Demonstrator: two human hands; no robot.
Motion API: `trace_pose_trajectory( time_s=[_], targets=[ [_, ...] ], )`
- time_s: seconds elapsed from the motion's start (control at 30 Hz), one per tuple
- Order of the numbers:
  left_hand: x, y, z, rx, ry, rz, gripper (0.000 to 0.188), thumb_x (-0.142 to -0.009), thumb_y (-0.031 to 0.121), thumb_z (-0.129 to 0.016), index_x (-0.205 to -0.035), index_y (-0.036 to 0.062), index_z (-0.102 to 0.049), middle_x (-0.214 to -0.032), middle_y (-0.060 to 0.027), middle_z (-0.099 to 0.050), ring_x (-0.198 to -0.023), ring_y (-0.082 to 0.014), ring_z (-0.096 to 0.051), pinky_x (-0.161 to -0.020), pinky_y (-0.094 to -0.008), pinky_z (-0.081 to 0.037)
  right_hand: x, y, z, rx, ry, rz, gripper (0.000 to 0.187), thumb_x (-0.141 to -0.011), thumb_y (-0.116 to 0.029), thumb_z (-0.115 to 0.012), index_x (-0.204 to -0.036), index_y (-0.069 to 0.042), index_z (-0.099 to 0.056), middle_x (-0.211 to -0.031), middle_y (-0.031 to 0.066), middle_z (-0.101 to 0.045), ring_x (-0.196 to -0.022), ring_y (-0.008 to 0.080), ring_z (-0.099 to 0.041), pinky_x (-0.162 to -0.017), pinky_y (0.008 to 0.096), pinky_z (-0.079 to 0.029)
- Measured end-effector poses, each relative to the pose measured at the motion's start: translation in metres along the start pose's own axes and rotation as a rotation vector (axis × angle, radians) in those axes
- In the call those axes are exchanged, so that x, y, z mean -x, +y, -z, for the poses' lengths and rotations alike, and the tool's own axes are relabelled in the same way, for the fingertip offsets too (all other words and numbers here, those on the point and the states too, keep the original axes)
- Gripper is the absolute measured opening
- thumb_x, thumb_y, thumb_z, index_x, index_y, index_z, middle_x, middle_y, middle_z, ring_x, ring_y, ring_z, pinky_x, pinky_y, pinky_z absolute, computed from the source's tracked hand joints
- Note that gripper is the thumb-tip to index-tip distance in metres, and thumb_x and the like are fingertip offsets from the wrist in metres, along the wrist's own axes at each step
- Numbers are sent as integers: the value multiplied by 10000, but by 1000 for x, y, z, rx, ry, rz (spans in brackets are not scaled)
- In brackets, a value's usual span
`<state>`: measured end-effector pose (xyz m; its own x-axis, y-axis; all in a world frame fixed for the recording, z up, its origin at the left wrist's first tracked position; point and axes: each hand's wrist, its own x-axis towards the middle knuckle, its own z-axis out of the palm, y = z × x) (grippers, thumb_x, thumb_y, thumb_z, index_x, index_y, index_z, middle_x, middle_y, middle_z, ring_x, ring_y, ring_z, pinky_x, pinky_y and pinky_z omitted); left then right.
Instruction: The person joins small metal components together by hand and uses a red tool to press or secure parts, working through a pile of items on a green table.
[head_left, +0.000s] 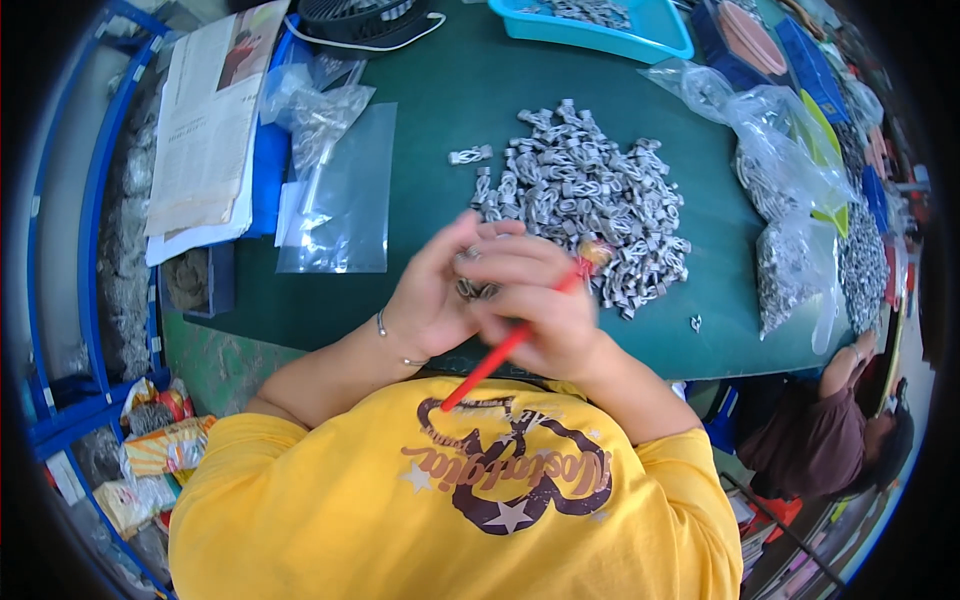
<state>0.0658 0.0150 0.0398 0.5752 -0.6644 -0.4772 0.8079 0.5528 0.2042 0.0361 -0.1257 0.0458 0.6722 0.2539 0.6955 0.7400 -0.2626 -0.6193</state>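
Observation:
Just in front of my chest, over the near edge of the green table, my two hands meet. My left hand [436, 290] is curled around several small grey metal pieces [474, 288], partly hidden by the fingers. My right hand [545, 300], slightly blurred, grips a thin red stick-like tool [492, 368] slanting down toward my shirt. An orange-brown tip shows at its far end, but its kind is unclear. Beyond my hands lies a big pile of small grey looped metal parts [590, 185]. One loose part [470, 155] sits left of the pile.
At the back is a turquoise tray [600, 40] of grey parts. Clear bags of parts [790, 200] stand on the right. A flat plastic bag [350, 200] and newspaper [205, 120] lie left, by a blue shelf rack [100, 200]. Another person [815, 440] sits at the right.

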Motion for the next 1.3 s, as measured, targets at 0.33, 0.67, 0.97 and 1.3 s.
trace_pose_trajectory(
  time_s=[0.33,0.67,0.97,1.3],
  targets=[
    [17,10,-20,-82,-385,-15,890,-843,684,-167,-1336,-52,-248,-1325,-193,-379,-1232,-289,-376,-1041,-397,-261,-14,25,5,235,-10,178,255,-651,-96,-695,-875,-55,-580,-944,134,-603,-825,318,-598,-688,373,-493],
    [11,-9,-44,-209,-503,180,1009,-788,713,-358,-1373,-67,-99,-1412,-301,-157,-1336,-400,-142,-1071,-499,-142,22,-1,54,-798,724,-690,239,-763,-65,-629,-984,-45,-540,-909,137,-626,-785,254,-631,-683,362,-533],
    [-10,3,-17,-319,-266,-25,332,-947,199,-373,-1202,3,-457,-916,-77,-566,-804,-168,-539,-724,-296,-446,198,-105,160,-409,930,-660,244,-801,-80,-571,-1030,-54,-490,-1049,233,-555,-889,324,-611,-689,393,-547],
    [-14,21,-7,-760,28,-394,199,-859,82,-536,-1045,12,-536,-814,-42,-553,-662,-90,-486,-539,-205,-393,313,-96,133,488,817,-1020,101,-783,-4,-591,-839,-17,-508,-997,198,-620,-903,203,-571,-826,334,-431]
  ],
)
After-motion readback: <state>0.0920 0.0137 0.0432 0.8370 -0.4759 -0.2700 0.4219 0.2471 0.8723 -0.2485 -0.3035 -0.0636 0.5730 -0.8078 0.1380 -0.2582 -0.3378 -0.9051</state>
